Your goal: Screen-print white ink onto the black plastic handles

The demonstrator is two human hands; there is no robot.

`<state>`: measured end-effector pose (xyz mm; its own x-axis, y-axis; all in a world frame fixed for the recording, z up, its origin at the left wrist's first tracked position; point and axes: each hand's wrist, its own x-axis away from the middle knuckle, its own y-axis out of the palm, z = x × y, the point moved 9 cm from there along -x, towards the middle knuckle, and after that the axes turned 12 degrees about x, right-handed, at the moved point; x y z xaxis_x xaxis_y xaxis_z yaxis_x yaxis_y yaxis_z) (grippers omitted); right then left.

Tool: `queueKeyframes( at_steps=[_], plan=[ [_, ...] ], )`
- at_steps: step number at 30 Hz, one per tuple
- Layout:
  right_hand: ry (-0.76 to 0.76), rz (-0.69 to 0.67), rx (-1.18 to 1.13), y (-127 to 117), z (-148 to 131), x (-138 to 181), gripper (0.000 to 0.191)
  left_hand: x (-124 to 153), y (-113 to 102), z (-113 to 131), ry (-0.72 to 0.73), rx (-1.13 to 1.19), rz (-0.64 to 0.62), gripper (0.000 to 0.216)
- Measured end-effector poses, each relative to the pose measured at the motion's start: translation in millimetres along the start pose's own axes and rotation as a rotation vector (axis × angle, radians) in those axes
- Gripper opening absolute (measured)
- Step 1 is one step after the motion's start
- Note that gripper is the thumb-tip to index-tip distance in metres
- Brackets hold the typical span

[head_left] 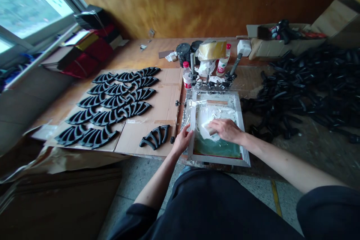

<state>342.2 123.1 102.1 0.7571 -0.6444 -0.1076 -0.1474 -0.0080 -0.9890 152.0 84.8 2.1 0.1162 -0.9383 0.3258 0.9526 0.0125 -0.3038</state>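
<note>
Counts: one framed screen (244,156) near right; one lone black fan-shaped part (155,137) beside it. Two small white bottles with red caps (186,76), two dark cans (183,53) far. Black parts on cardboard (112,101) left and heap (309,82) right: too many to count surely.

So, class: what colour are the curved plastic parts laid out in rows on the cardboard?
Black. The curved parts lie on tan cardboard, clearest in the head view.
</note>
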Motion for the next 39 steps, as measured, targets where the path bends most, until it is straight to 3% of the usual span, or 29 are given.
queueKeyframes(
  at_steps=[3, 6, 9, 11, 14, 16, 18, 23, 25, 27, 30, 32, 34, 35, 37, 39],
  plan=[
    [-0.141, -0.049, -0.074, -2.5, -9.4, 19.4, 0.031, -0.2, 0.8, -1.1, 0.000, 0.001, 0.006, 0.052],
    [-0.064, -0.055, -0.093, -7.1, 2.7, 10.2, 0.028, 0.3, 0.1, 0.2, 0.003, 0.003, 0.014, 0.052],
    [0.046, 0.091, -0.054, -11.4, 8.7, 1.0, 0.030, 1.2, -1.4, 1.3, -0.005, 0.010, 0.017, 0.053],
    [0.015, 0.146, -0.037, -6.9, -0.2, 5.9, 0.038, 1.8, -1.5, 2.1, -0.007, 0.015, 0.010, 0.054],
    [-0.041, 0.112, -0.073, 0.9, -8.2, 17.0, 0.040, 2.5, -1.1, 4.2, -0.008, 0.031, 0.002, 0.054],
    [0.017, 0.082, -0.111, -2.5, 1.5, 12.4, 0.030, 3.4, -1.4, 6.9, -0.013, 0.049, -0.002, 0.055],
    [0.132, 0.101, -0.124, -15.6, 19.8, -5.1, 0.025, 5.7, -2.1, 12.9, -0.019, 0.081, -0.019, 0.059],
    [0.388, 0.208, -0.041, -64.4, 83.8, -45.6, 0.056, 20.3, -10.2, 54.5, 0.007, 0.286, -0.080, 0.068],
    [0.496, 0.281, -0.061, -82.0, 124.7, -32.4, 0.052, 26.3, -17.6, 81.3, 0.031, 0.369, -0.064, 0.064],
    [0.657, 0.381, -0.134, -90.0, 172.2, 0.8, 0.042, 28.5, -23.5, 111.1, 0.053, 0.451, -0.045, 0.065],
    [0.906, 0.422, -0.230, -66.4, 216.6, 55.4, 0.038, 21.7, -31.9, 165.5, 0.209, 0.604, -0.013, 0.063],
    [0.935, 0.369, -0.264, -32.8, 206.2, 70.0, 0.035, 13.3, -35.4, 198.2, 0.350, 0.681, -0.013, 0.057],
    [0.827, 0.297, -0.271, 3.0, 166.8, 63.1, 0.030, 4.2, -34.3, 213.9, 0.418, 0.721, -0.019, 0.054],
    [0.704, 0.243, -0.246, 18.8, 138.4, 52.1, 0.030, 0.7, -33.1, 213.5, 0.424, 0.741, -0.005, 0.053],
    [0.508, 0.142, -0.123, 40.9, 85.0, 32.5, 0.025, -1.3, -28.5, 194.9, 0.382, 0.785, 0.060, 0.054],
    [0.463, 0.023, -0.026, 52.4, 51.6, 21.3, 0.019, 3.4, -5.9, 154.1, 0.192, 0.786, 0.038, 0.058]
  ],
)
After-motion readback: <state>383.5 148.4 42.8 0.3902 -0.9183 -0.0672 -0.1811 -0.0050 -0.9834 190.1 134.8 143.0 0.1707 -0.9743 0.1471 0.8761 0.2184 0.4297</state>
